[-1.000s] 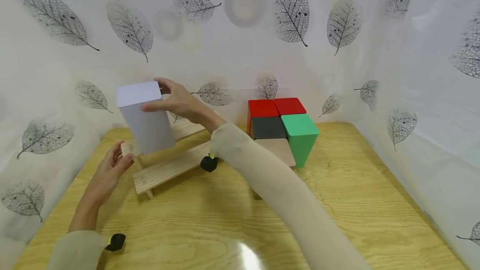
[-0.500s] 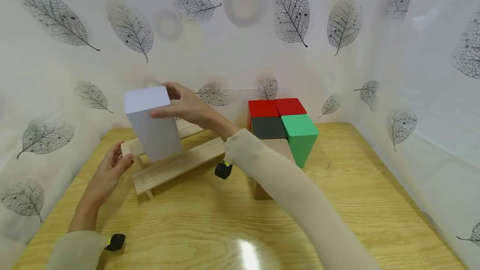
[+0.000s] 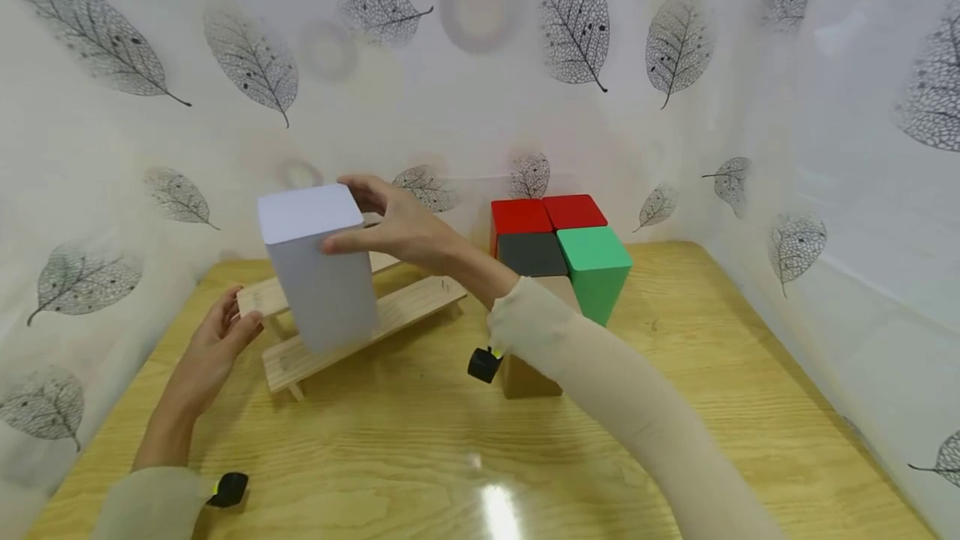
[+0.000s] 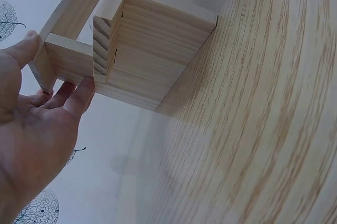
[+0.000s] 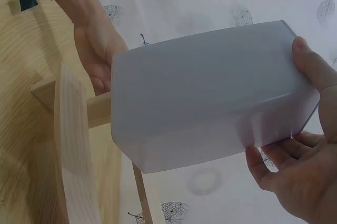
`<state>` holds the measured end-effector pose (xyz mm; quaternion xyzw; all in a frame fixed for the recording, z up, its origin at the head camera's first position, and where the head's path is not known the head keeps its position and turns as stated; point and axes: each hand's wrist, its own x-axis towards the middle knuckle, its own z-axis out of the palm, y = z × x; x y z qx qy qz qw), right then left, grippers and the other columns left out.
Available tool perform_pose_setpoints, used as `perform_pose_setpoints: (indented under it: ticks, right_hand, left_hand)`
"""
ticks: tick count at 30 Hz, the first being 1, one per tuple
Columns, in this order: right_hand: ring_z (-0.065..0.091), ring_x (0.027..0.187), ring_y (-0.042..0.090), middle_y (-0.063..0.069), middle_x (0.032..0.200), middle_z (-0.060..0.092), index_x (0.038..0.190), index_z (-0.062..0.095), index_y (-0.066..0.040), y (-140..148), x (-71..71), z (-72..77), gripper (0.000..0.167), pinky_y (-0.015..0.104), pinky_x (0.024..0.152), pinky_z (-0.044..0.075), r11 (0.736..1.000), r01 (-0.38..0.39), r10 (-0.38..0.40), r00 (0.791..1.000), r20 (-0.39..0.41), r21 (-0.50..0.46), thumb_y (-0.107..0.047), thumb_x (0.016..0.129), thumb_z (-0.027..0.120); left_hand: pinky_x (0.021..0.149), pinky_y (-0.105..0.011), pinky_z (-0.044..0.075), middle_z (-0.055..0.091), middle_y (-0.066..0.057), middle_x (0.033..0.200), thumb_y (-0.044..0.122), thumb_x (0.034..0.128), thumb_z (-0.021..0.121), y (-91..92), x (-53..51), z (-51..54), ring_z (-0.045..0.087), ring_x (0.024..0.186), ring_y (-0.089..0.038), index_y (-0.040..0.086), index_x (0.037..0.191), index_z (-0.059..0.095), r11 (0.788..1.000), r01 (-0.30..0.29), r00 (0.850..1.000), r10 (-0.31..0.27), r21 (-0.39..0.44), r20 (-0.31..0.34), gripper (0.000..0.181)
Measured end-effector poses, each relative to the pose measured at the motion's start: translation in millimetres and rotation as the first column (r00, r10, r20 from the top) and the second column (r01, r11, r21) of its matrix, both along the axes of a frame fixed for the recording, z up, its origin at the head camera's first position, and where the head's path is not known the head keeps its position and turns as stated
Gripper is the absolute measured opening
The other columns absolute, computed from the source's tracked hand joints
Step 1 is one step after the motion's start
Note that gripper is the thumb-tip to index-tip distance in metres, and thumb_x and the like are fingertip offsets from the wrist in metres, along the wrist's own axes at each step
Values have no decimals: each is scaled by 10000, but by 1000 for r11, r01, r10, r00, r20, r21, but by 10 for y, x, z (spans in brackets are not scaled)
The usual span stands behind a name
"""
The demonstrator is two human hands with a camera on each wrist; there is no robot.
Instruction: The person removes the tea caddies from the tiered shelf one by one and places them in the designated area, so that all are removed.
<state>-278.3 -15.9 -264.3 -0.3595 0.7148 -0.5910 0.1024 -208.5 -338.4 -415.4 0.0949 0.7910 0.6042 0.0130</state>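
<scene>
My right hand grips a tall white box with rounded edges near its top, thumb on one face and fingers on another. The box is slightly tilted in front of a two-tier wooden step shelf; in the right wrist view a gap shows between its bottom and the lower step. At the left end of the shelf, my left hand holds the upper tier. The left wrist view has its thumb and fingers around that end of the wood. The box hides part of both tiers.
Right of the shelf, similar boxes stand close together: two red, a black one, a green one and a brown one, partly behind my right sleeve. A leaf-patterned white curtain surrounds the wooden table.
My right hand has brought the white box down, rightward and nearer to me, from above the upper tier to over the lower step. The left hand has stayed at the shelf's end.
</scene>
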Motion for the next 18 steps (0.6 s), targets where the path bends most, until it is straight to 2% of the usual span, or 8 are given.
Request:
perform_pose_setpoints:
  ticks: [4, 6, 10, 18]
  right_hand:
    - [561, 1229, 112, 10, 1344, 590, 1521, 436, -79, 108, 80, 9, 768, 273, 1021, 484, 999, -42, 42, 999, -25, -1, -135, 870, 840]
    - [562, 1230, 122, 26, 1344, 591, 1520, 436, -73, 161, 120, 17, 763, 284, 1024, 486, 998, -61, 60, 998, -25, -8, -113, 869, 834]
    - [552, 1252, 123, 23, 1360, 590, 1536, 424, -67, 272, 204, 31, 776, 319, 1045, 474, 998, -68, 67, 998, -20, -10, -94, 871, 823]
    - [531, 1292, 151, 19, 1401, 579, 1568, 398, -61, 522, 366, 60, 805, 388, 1056, 478, 997, -73, 73, 997, 1, -21, -72, 872, 802]
  left_hand:
    - [970, -63, 416, -76, -311, 1671, 253, 1128, 459, -1, 1, -13, 333, 1474, -94, 57, 1647, -106, 1000, 6, 1000, -5, 30, -17, 792]
    - [970, -62, 415, -67, -315, 1670, 246, 1128, 461, 0, 3, -16, 332, 1470, -84, 56, 1648, -103, 999, 8, 1000, -7, 40, -24, 790]
    - [988, -71, 410, -96, -311, 1668, 247, 1130, 453, 3, 10, -11, 305, 1502, -145, 72, 1650, -110, 1000, 7, 1000, -6, 28, -19, 785]
    - [974, -59, 412, -17, -322, 1670, 234, 1127, 462, 15, 6, -34, 368, 1404, 8, 40, 1645, -97, 998, 23, 998, -19, 64, -52, 787]
